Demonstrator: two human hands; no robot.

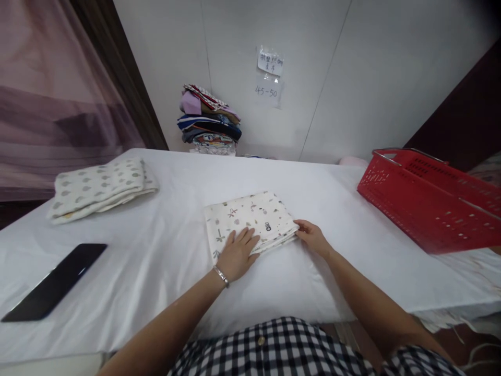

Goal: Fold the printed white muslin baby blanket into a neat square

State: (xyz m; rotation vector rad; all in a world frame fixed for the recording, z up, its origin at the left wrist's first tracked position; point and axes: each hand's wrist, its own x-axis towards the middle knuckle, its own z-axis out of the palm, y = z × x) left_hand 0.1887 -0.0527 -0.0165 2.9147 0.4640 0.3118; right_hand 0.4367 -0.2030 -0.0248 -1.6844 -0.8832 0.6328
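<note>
In the head view a folded white cloth [254, 214] with small printed motifs lies flat in the middle of the table. My left hand [237, 254] rests palm down on its near left part, fingers stretched out. At the cloth's right corner, my right hand [313, 236] pinches the folded layers between thumb and fingers. Several layers show along the near edge of the cloth. Farther left lies another folded white cloth [102, 183] with grey-green leaf-like prints, untouched by either hand.
A white sheet covers the table [305, 292]. At the right stands a red plastic basket [422, 203] with metal handles. A dark flat tablet-like object [57, 282] lies at the left. Folded fabrics [209, 122] are stacked against the wall, near taped paper notes [270, 62].
</note>
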